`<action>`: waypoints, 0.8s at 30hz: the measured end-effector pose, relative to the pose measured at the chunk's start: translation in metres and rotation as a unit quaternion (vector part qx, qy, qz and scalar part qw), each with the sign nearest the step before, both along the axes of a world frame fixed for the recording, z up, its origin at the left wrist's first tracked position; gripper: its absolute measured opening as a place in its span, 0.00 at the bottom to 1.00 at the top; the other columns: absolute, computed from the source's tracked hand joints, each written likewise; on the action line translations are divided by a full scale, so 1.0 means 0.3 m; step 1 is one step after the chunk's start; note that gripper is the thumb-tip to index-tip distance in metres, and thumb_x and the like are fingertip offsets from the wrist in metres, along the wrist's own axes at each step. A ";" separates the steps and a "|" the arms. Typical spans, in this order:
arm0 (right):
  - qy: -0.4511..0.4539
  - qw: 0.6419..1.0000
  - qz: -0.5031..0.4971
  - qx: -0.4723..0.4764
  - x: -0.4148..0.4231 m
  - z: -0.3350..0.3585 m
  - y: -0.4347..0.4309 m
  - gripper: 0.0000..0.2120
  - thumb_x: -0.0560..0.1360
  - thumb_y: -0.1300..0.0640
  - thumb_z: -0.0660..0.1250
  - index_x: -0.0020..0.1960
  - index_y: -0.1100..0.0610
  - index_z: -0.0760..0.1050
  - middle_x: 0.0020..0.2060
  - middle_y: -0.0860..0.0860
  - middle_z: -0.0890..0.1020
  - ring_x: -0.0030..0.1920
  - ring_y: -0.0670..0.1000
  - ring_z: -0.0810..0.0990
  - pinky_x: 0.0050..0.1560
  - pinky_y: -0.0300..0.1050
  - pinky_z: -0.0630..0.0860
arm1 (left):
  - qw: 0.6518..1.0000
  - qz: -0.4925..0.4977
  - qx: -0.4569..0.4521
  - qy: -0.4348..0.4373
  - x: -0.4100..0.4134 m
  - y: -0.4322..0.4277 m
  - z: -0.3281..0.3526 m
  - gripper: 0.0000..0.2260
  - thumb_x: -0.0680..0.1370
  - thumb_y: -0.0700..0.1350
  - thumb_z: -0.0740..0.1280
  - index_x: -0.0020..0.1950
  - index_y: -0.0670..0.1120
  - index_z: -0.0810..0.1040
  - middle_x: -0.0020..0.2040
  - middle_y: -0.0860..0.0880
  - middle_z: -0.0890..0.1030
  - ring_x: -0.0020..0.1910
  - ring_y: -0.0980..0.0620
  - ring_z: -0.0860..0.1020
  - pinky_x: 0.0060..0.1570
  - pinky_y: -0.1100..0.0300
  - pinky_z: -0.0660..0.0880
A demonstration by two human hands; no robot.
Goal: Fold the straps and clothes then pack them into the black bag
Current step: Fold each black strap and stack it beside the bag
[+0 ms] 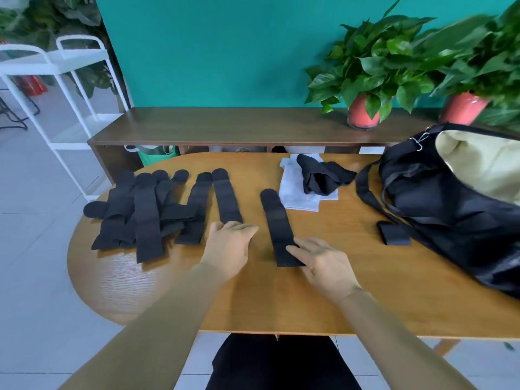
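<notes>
Teal wall and a low dark wooden bench are backing an oval wooden table (168, 282), where the work is going on. At its left edge a heap of flat black fabric straps with rounded ends (140, 212) is lying unfolded. The left hand (229, 246) is resting palm down with loose, spread fingers, touching the near end of one separate black strap (226, 197) and gripping nothing. The right hand (323, 263) is pressing open fingers on the near end of a single black strap laid lengthwise (277, 226). Folding it well likely means lifting that end onto the far rounded end, edges matched, then flattening. Beyond are lying a folded white cloth (295, 192) under a crumpled black garment (323, 175), then a small folded black strap (394, 233) just beside the open black bag with pale lining (450, 198).
</notes>
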State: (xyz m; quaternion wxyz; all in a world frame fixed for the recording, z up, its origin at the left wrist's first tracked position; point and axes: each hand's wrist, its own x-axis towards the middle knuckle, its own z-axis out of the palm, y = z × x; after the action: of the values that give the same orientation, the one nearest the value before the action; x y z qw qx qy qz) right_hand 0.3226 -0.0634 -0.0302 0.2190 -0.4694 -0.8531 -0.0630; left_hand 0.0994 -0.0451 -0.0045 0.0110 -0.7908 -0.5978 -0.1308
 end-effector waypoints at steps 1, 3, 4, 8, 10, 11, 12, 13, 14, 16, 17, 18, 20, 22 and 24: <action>-0.005 1.000 0.004 -0.006 0.004 -0.015 -0.011 0.28 0.49 0.63 0.83 0.49 0.51 0.84 0.48 0.49 0.85 0.48 0.51 0.84 0.33 0.41 0.81 | 1.000 -0.005 -0.001 0.004 0.017 -0.002 -0.005 0.20 0.80 0.37 0.56 0.69 0.52 0.70 0.67 0.57 0.74 0.67 0.54 0.67 0.61 0.57 0.55; -0.009 1.000 0.009 -0.009 0.005 -0.037 -0.024 0.28 0.50 0.61 0.83 0.49 0.51 0.84 0.49 0.49 0.85 0.49 0.50 0.83 0.34 0.41 0.81 | 1.000 -0.017 -0.004 0.012 0.048 -0.006 -0.015 0.20 0.80 0.37 0.56 0.70 0.52 0.70 0.68 0.57 0.73 0.68 0.55 0.66 0.61 0.58 0.53; -0.009 1.000 0.012 -0.008 0.002 -0.045 -0.029 0.27 0.50 0.61 0.83 0.49 0.51 0.83 0.49 0.49 0.85 0.49 0.51 0.83 0.34 0.41 0.81 | 1.000 -0.024 -0.007 0.015 0.063 -0.008 -0.019 0.21 0.80 0.37 0.55 0.71 0.53 0.68 0.69 0.57 0.72 0.69 0.55 0.65 0.62 0.58 0.52; -0.011 1.000 0.024 0.008 0.000 -0.060 -0.045 0.26 0.54 0.58 0.82 0.51 0.53 0.83 0.50 0.50 0.84 0.51 0.51 0.83 0.39 0.43 0.81 | 0.998 -0.053 -0.034 0.019 0.086 -0.012 -0.031 0.22 0.81 0.38 0.55 0.73 0.54 0.66 0.72 0.57 0.68 0.72 0.57 0.62 0.68 0.57 0.51; -0.002 1.000 0.024 0.007 0.021 -0.062 -0.052 0.25 0.59 0.55 0.80 0.55 0.54 0.81 0.53 0.51 0.83 0.54 0.51 0.82 0.43 0.45 0.82 | 0.996 -0.075 -0.043 0.022 0.075 -0.017 -0.036 0.23 0.81 0.37 0.56 0.74 0.54 0.64 0.74 0.57 0.65 0.74 0.58 0.59 0.70 0.57 0.49; 0.000 1.000 0.021 0.005 0.035 -0.063 -0.054 0.25 0.61 0.54 0.79 0.57 0.55 0.80 0.55 0.51 0.83 0.56 0.51 0.81 0.45 0.46 0.82 | 0.995 -0.089 -0.045 0.020 0.068 -0.021 -0.038 0.24 0.81 0.37 0.56 0.75 0.54 0.63 0.75 0.57 0.63 0.75 0.58 0.57 0.70 0.58 0.48; -0.001 1.000 0.017 0.004 0.048 -0.061 -0.056 0.26 0.62 0.53 0.78 0.59 0.55 0.80 0.56 0.52 0.82 0.57 0.52 0.80 0.46 0.47 0.82 | 0.993 -0.108 -0.049 0.017 0.060 -0.027 -0.042 0.25 0.80 0.36 0.56 0.75 0.54 0.63 0.75 0.57 0.62 0.75 0.59 0.55 0.71 0.59 0.47; -0.005 1.000 0.015 0.006 0.058 -0.061 -0.054 0.27 0.62 0.53 0.78 0.59 0.55 0.79 0.56 0.52 0.82 0.57 0.52 0.80 0.47 0.47 0.82 | 0.990 -0.129 -0.053 0.014 0.054 -0.035 -0.046 0.27 0.78 0.35 0.57 0.75 0.54 0.62 0.76 0.56 0.61 0.76 0.59 0.54 0.71 0.61 0.45; -0.007 1.000 0.014 0.008 0.066 -0.063 -0.050 0.27 0.62 0.54 0.78 0.59 0.56 0.79 0.57 0.53 0.82 0.57 0.52 0.80 0.47 0.48 0.82 | 0.987 -0.151 -0.057 0.012 0.050 -0.044 -0.052 0.28 0.77 0.34 0.58 0.75 0.54 0.62 0.76 0.56 0.60 0.76 0.59 0.53 0.70 0.62 0.43; -0.006 1.000 0.016 0.012 0.070 -0.067 -0.039 0.26 0.62 0.57 0.77 0.59 0.56 0.79 0.57 0.53 0.82 0.57 0.53 0.80 0.47 0.48 0.82 | 0.981 -0.181 -0.069 0.011 0.047 -0.058 -0.066 0.31 0.75 0.34 0.59 0.76 0.53 0.61 0.77 0.55 0.59 0.76 0.60 0.51 0.69 0.65 0.39; -0.004 1.000 0.021 0.013 0.068 -0.069 -0.032 0.25 0.62 0.57 0.76 0.59 0.56 0.79 0.57 0.53 0.82 0.58 0.53 0.80 0.47 0.49 0.81 | 0.980 -0.185 -0.075 0.009 0.048 -0.064 -0.074 0.31 0.74 0.35 0.60 0.76 0.53 0.61 0.77 0.55 0.58 0.76 0.61 0.50 0.69 0.65 0.37; -0.001 1.000 0.027 0.011 0.065 -0.070 -0.026 0.25 0.62 0.58 0.76 0.59 0.56 0.79 0.57 0.52 0.82 0.58 0.53 0.80 0.47 0.49 0.81 | 0.980 -0.184 -0.078 0.006 0.049 -0.068 -0.081 0.30 0.75 0.37 0.60 0.76 0.54 0.61 0.77 0.55 0.58 0.76 0.62 0.50 0.70 0.65 0.37; 0.000 0.999 0.045 0.004 0.059 -0.072 -0.018 0.23 0.61 0.58 0.76 0.57 0.56 0.80 0.57 0.51 0.82 0.57 0.53 0.80 0.47 0.48 0.81 | 0.980 -0.181 -0.079 -0.003 0.051 -0.075 -0.093 0.28 0.76 0.44 0.62 0.75 0.55 0.61 0.76 0.56 0.59 0.75 0.63 0.50 0.72 0.63 0.38; -0.004 0.998 0.059 0.002 0.049 -0.078 -0.017 0.18 0.62 0.57 0.76 0.52 0.55 0.82 0.56 0.51 0.82 0.57 0.53 0.80 0.46 0.48 0.81 | 0.980 -0.178 -0.084 -0.009 0.049 -0.083 -0.101 0.27 0.76 0.52 0.63 0.75 0.56 0.62 0.76 0.57 0.59 0.75 0.64 0.51 0.73 0.61 0.40; 0.002 0.998 0.065 0.000 0.041 -0.093 -0.021 0.11 0.65 0.54 0.73 0.47 0.54 0.83 0.54 0.50 0.83 0.56 0.52 0.80 0.45 0.48 0.81 | 0.980 -0.176 -0.087 -0.019 0.042 -0.093 -0.112 0.26 0.76 0.58 0.62 0.74 0.56 0.64 0.76 0.58 0.60 0.75 0.64 0.51 0.74 0.59 0.41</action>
State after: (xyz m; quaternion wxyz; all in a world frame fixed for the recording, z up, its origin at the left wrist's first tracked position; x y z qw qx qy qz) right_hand 0.3349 -0.0696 -0.0582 0.2247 -0.4129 -0.8813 -0.0479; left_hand 0.1119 -0.0731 -0.0383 -0.0924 -0.8789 -0.4587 -0.0928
